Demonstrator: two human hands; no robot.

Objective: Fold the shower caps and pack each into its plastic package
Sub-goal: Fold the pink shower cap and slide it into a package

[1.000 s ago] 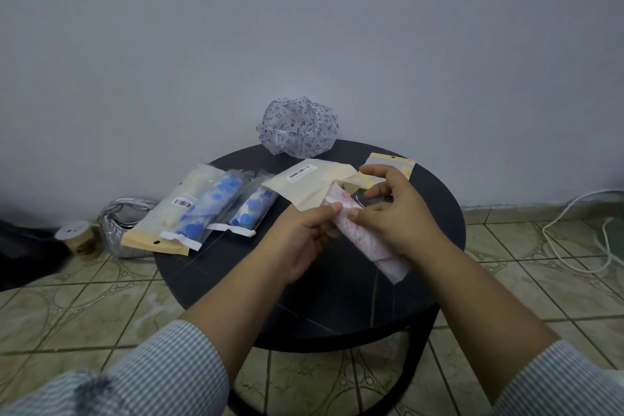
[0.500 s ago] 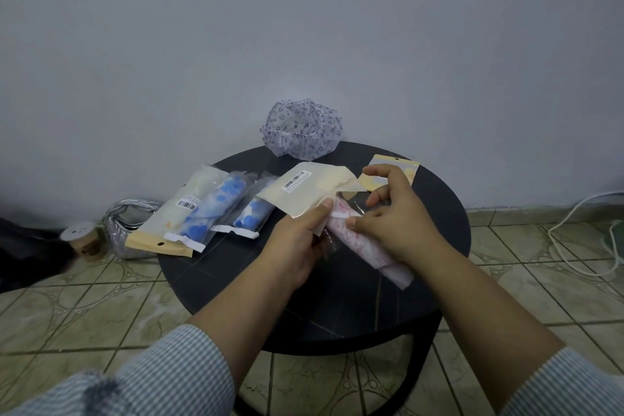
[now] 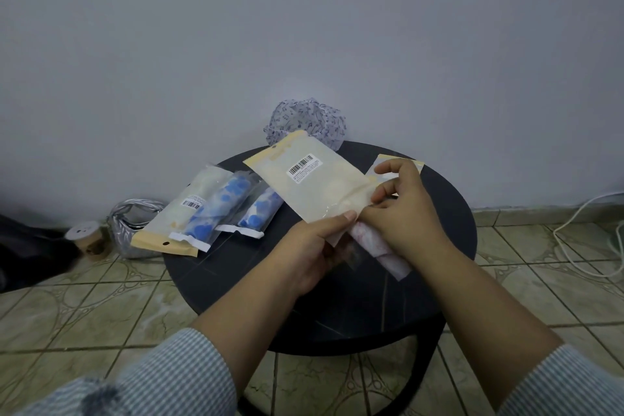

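Note:
A cream plastic package (image 3: 305,179) with a barcode label is held up over the round black table (image 3: 449,213). My left hand (image 3: 310,246) pinches its open lower edge. My right hand (image 3: 405,209) grips a folded pink-and-white shower cap (image 3: 388,252), whose upper end sits at the package mouth. An unfolded shower cap (image 3: 309,123) with a blue print lies crumpled at the table's back edge. Three filled packages (image 3: 216,209), two with blue caps inside, lie on the table's left side.
Another cream package (image 3: 388,160) lies flat behind my right hand. On the tiled floor to the left stand a silver bag (image 3: 133,224) and a small round container (image 3: 86,240). A white cable (image 3: 594,230) loops on the floor at the right. A wall is close behind.
The cream package has swung up from lying low and creased to standing spread out and tilted back-left. My right hand has moved up to the package mouth with the pink cap.

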